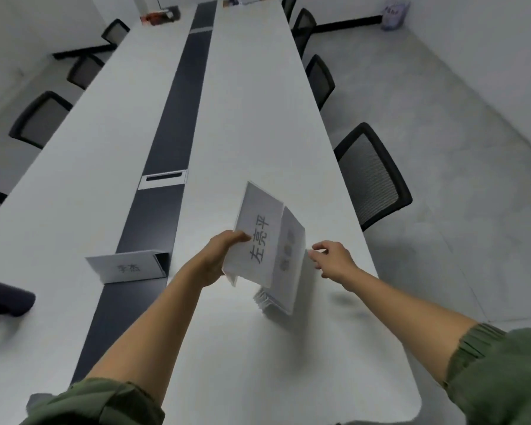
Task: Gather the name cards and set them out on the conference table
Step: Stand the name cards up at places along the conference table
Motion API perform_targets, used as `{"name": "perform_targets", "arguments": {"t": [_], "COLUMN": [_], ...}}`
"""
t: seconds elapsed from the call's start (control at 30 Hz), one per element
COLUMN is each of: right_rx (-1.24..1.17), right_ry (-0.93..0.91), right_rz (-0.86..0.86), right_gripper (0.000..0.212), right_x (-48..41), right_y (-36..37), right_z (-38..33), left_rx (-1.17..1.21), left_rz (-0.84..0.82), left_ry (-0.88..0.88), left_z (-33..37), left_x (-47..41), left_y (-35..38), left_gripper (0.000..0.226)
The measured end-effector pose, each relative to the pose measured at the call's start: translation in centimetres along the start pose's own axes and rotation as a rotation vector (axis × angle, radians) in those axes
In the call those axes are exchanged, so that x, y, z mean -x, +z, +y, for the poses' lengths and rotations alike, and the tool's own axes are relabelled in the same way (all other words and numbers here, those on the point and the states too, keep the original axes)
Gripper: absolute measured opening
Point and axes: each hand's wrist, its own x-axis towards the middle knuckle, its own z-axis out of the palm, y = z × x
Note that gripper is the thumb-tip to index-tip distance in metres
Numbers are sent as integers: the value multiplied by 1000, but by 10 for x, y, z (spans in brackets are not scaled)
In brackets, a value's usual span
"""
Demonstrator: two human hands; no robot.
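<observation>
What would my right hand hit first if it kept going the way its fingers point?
Most likely the right edge of the name cards that the left hand grips; the right hand points at them.

Black mesh chairs [373,176] line the right side, with more chairs [40,118] over on the left. A dark, blurry cap-looking thing [6,297] sits at the left edge. There's a whitish plastic bag [394,15] in the far corner and reddish clutter [160,16] way down the end.
</observation>
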Motion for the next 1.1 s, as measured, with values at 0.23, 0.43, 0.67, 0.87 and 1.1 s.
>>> {"name": "perform_targets", "arguments": {"t": [0.23,0.43,0.67,0.87,1.1], "right_rx": [-274,-279,-433,-506,-526], "right_ry": [189,247,227,104,70], "right_rz": [-189,-105,-126,-58,119], "right_gripper": [104,81,76,57,66], "right_x": [3,-1,8,19,27], "right_y": [36,53,31,-58,-214], "right_z": [-53,-60,-73,-84,-23], "left_rx": [52,96,108,131,79], "left_rz": [181,268,277,172,49], "left_ry": [-27,-71,51,177,242], "left_z": [-27,-50,-21,53,123], "left_x": [23,22,14,2,-22], "left_y": [-38,-41,-46,1,144], "left_gripper": [55,53,48,58,64]}}
